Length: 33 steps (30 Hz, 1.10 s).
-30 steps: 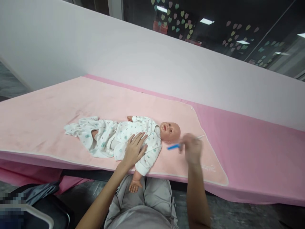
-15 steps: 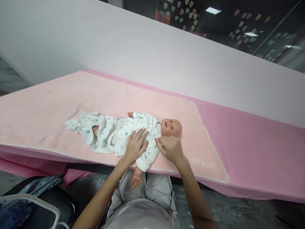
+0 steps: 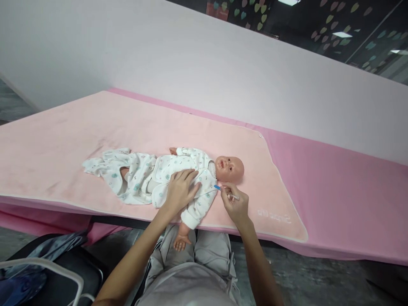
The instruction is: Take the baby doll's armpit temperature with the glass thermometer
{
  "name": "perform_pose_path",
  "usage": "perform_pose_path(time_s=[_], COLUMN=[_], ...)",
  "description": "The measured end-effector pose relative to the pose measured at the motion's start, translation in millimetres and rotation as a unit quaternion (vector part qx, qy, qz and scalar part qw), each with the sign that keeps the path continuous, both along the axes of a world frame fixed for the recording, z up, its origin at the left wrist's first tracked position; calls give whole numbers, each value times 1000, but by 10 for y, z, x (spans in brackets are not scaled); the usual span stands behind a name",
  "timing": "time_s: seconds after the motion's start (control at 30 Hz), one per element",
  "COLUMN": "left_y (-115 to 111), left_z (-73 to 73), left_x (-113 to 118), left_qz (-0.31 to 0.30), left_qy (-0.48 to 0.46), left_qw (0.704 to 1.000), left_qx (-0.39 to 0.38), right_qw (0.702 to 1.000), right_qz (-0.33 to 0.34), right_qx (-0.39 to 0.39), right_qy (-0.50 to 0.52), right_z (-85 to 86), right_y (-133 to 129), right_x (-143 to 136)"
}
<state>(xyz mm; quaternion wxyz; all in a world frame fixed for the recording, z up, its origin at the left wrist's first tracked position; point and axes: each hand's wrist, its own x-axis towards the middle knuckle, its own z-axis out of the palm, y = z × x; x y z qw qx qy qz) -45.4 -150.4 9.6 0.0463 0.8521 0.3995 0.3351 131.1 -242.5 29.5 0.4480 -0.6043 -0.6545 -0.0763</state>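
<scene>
A baby doll (image 3: 229, 169) in a white patterned outfit (image 3: 165, 165) lies on its back on a peach mat (image 3: 79, 127), head to the right. One doll arm hangs over the near table edge. My left hand (image 3: 181, 190) rests with fingers spread on the outfit at the doll's chest. Beside the doll's neck and shoulder, my right hand (image 3: 235, 205) pinches a thin white stick with a blue tip (image 3: 217, 187). The blue end points left, close to the doll's shoulder.
Pink cloth (image 3: 344, 191) covers the table under the mat. A white wall panel (image 3: 223, 72) rises behind it. At the lower left stands a black chair (image 3: 70, 272) with dark fabric on it.
My right hand has turned and shifted slightly down and right, and the blue-tipped stick now shows in its fingers. My left hand stays on the doll's chest.
</scene>
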Motion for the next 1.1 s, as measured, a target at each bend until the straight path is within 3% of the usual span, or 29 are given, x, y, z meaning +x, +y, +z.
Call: perform_pose_path(time_s=[0.1,0.17,0.33,0.73,1.1], left_y=[154,244,312,225,196], left_z=[187,224,52,-168,-168], left_x=[106,184,292,263,241], left_qz=[-2,-12,-35,-66,-68], left_qy=[2,12,-4,-76,-67], left_qw=[1000,1000,999,995,995], left_qx=[5,12,-29,20,25], right_qw=[995,990,988,984,978], right_qz=[-58,-69,-64,-39,-35], right_qx=[-26,-48,-94,-139,-180], right_qy=[-79,-109,-104,-103,-102], right_z=[-247,-393,-620,-798,-794], right_y=[-23,-40,-94,-94,-89], right_x=[132,171,180,229,247])
